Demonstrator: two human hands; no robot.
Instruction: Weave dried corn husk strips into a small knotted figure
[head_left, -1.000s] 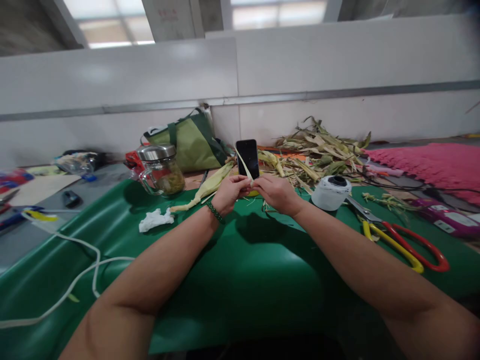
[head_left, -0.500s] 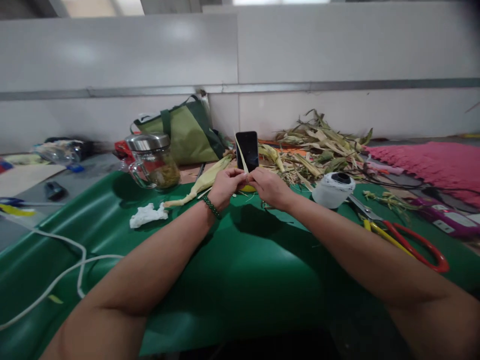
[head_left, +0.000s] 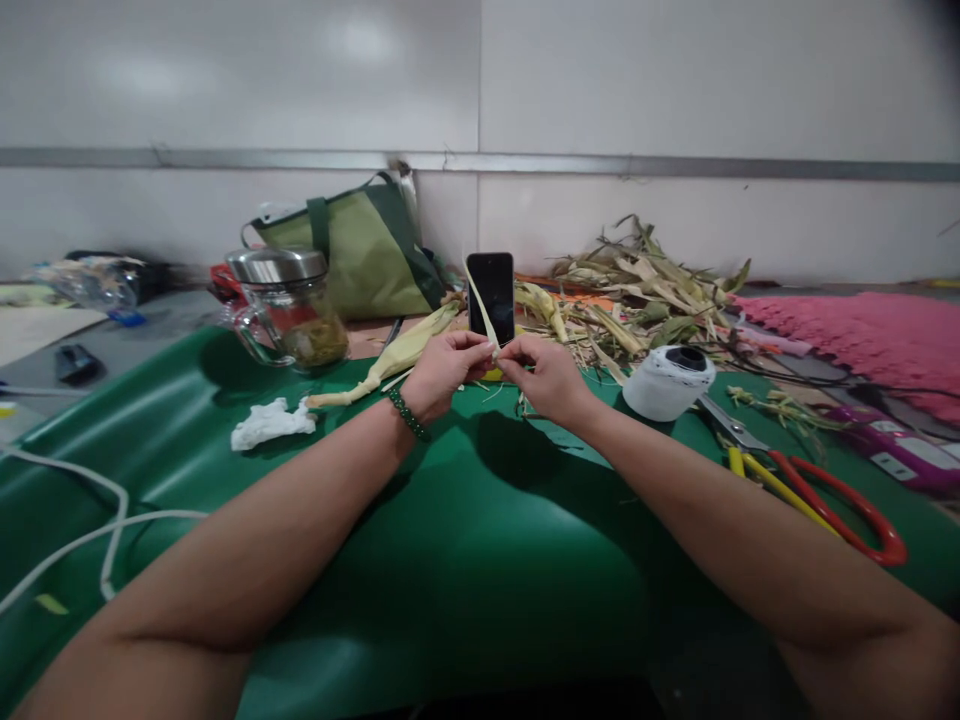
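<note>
Head view: we pinch pale husk strip, left hand and right hand fingers closed at its lower end, presumably for fine control. Strip rises tilted before phone. Spool, scissors sit rightward, likely for easy reach.

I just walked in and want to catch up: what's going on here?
A person is working over a green sheet, the left hand and right hand pinching the lower end of a pale, husk-like strip, which points upward in front of a phone. A white spool and scissors rest to the right, with a heap of husks behind. Exactly what the fingertips are doing is too small to tell.
</note>
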